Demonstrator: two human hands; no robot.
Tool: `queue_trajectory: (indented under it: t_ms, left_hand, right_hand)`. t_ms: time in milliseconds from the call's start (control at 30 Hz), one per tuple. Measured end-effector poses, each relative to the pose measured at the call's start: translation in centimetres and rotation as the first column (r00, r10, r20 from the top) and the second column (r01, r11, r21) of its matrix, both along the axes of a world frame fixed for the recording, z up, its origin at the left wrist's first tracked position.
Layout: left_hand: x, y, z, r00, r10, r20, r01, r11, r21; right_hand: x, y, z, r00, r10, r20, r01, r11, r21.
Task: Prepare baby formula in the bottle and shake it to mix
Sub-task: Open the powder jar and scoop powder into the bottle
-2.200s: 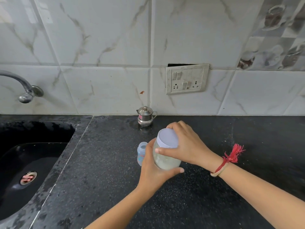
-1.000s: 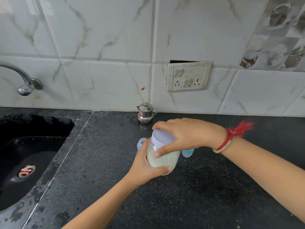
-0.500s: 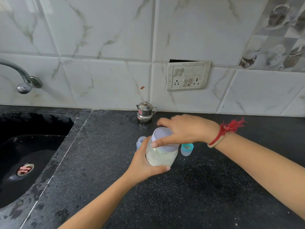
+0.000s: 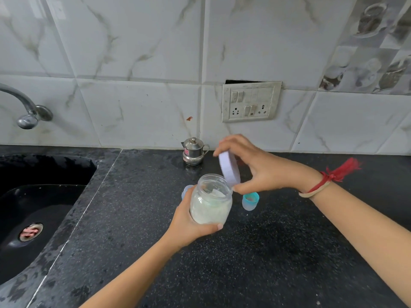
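Observation:
My left hand (image 4: 189, 227) grips a clear jar (image 4: 211, 203) of white powder above the black counter (image 4: 266, 252); its mouth is uncovered. My right hand (image 4: 255, 172) pinches the jar's pale lilac lid (image 4: 229, 167), tilted on edge just above and right of the mouth. Behind the jar, a pale blue baby bottle (image 4: 185, 192) is mostly hidden by my left hand. A small teal cap (image 4: 250, 200) stands on the counter below my right hand.
A small steel pot with lid (image 4: 194, 151) stands at the wall behind the jar. A black sink (image 4: 33, 214) with a steel tap (image 4: 24, 107) fills the left. A switch-and-socket plate (image 4: 251, 101) is on the tiled wall.
The lid was on the jar under my right hand; now it is off and lifted up to the right, tilted on edge. My left hand still holds the jar.

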State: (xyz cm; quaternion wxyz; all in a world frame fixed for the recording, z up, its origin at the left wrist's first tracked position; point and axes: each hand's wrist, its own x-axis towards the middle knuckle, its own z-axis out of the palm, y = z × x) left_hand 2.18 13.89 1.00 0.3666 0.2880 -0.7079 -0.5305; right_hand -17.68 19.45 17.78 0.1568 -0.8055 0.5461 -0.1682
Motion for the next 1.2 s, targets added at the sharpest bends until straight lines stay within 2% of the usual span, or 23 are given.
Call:
queue_trajectory:
  t_ms: [33, 100, 200, 367, 433, 533, 633, 800, 1100, 1200]
  left_hand:
    - [0.0, 0.0, 0.0, 1.000, 0.007, -0.005, -0.007, 1.000, -0.011]
    - [0.1, 0.1, -0.1, 1.000, 0.014, -0.017, -0.014, 1.000, -0.022]
    - [0.1, 0.3, -0.2, 0.999, 0.013, -0.045, -0.015, 0.999, -0.036]
    - [0.2, 0.2, 0.0, 0.997, 0.003, -0.075, -0.004, 1.000, -0.017]
    - [0.3, 0.0, -0.2, 0.997, 0.014, -0.081, -0.014, 1.000, 0.004]
    - [0.5, -0.1, -0.3, 0.997, 0.023, -0.073, -0.022, 1.000, 0.022]
    - [0.4, 0.2, -0.3, 0.998, 0.013, -0.055, -0.013, 1.000, -0.002]
    - [0.2, 0.3, -0.2, 0.999, -0.029, -0.041, 0.028, 0.999, -0.025]
    - [0.1, -0.1, -0.6, 1.000, -0.024, -0.014, 0.023, 0.999, -0.030]
    - [0.2, -0.2, -0.6, 1.000, -0.014, -0.017, 0.013, 0.999, -0.036]
  right_hand:
    - [-0.7, 0.1, -0.7, 0.995, -0.049, 0.082, 0.051, 0.998, -0.021]
    - [-1.9, 0.5, -2.4, 0.939, -0.161, 0.303, 0.158, 0.987, 0.033]
    - [-3.7, 1.3, -6.1, 0.767, -0.308, 0.562, 0.295, 0.948, 0.118]
    - [-5.6, 3.5, -13.6, 0.575, -0.544, 0.611, 0.525, 0.818, 0.235]
    - [-5.5, 4.7, -16.5, 0.575, -0.613, 0.543, 0.580, 0.773, 0.259]
    - [-5.0, 6.0, -19.7, 0.660, -0.689, 0.301, 0.639, 0.725, 0.257]
    - [-5.3, 6.2, -21.2, 0.636, -0.757, 0.147, 0.711, 0.650, 0.269]
    - [-5.6, 5.8, -22.4, 0.678, -0.731, -0.078, 0.729, 0.657, 0.193]
    - [-5.3, 5.1, -22.7, 0.674, -0.721, -0.159, 0.738, 0.648, 0.190]
    - [-4.0, 5.0, -20.6, 0.630, -0.773, -0.077, 0.775, 0.618, 0.135]
